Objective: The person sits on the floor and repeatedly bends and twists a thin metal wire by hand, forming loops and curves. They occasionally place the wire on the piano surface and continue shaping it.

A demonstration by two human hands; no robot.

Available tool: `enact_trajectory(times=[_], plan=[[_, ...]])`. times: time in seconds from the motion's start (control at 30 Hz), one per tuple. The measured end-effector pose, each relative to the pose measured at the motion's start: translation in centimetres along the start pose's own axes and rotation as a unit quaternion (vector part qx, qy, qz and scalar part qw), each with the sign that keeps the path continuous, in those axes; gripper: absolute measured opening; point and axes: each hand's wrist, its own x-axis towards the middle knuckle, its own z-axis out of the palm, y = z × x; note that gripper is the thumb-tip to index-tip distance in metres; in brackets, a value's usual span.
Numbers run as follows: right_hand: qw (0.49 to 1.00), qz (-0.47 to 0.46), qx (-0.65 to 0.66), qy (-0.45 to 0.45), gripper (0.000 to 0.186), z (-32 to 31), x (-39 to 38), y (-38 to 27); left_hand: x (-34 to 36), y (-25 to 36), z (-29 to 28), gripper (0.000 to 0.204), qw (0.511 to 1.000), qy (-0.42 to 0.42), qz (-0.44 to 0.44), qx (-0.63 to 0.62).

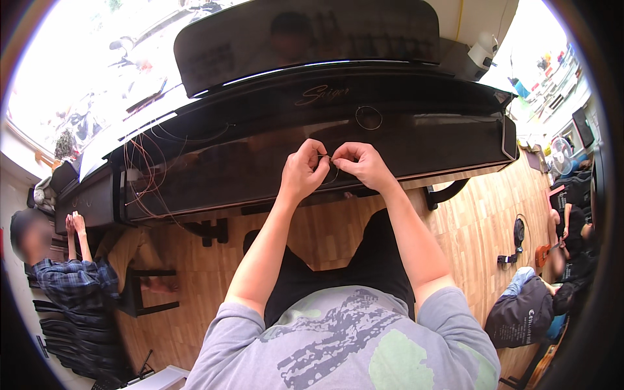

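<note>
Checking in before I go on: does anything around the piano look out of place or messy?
Yes: a loose tangle of thin wires hangs off the black piano at its left end, and a small wire loop lies on top.

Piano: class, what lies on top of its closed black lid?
On the piano lid: a small wire ring and loose coppery wires at its left end. Both hands hide part of the lid.

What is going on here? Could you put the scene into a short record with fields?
Setting: a black piano on a wooden floor.
Left hand: the left hand pinches a thin wire.
Right hand: the right hand pinches the same wire, fingertips meeting the left.
On the piano: a small wire coil; loose reddish wires at its left end.
Nearby: a person in a plaid shirt at left.
</note>
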Motion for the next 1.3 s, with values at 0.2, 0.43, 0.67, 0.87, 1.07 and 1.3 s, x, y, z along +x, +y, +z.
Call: enact_trajectory(times=[0.2,0.43,0.67,0.87,1.07,1.3], plan=[[0.999,-0.017,-0.034,0.019,0.011,0.3,-0.7,0.2,-0.3,-0.5,-0.6,0.008,0.997,0.002,0.003,-0.076],[0.992,0.045,0.046,-0.113,0.019,0.0,2.6,-1.8,0.4,-2.2,-0.8,0.011,0.942,0.086,-0.042,-0.321],[0.963,0.005,0.258,-0.078,0.012,-0.5,5.4,1.7,2.6,-2.8,-2.3,0.016,0.932,0.010,-0.079,-0.353],[0.957,-0.037,0.285,-0.022,0.009,0.0,4.9,2.7,2.3,-3.3,-2.6,0.025,0.951,0.003,-0.071,-0.301],[0.960,-0.069,0.270,-0.011,0.008,0.3,4.8,3.0,1.8,-3.6,-2.8,0.023,0.919,0.034,-0.094,-0.381],[0.987,-0.109,0.120,0.016,0.007,1.3,4.0,2.4,1.5,-3.4,-2.3,0.021,0.955,0.045,-0.089,-0.280]])
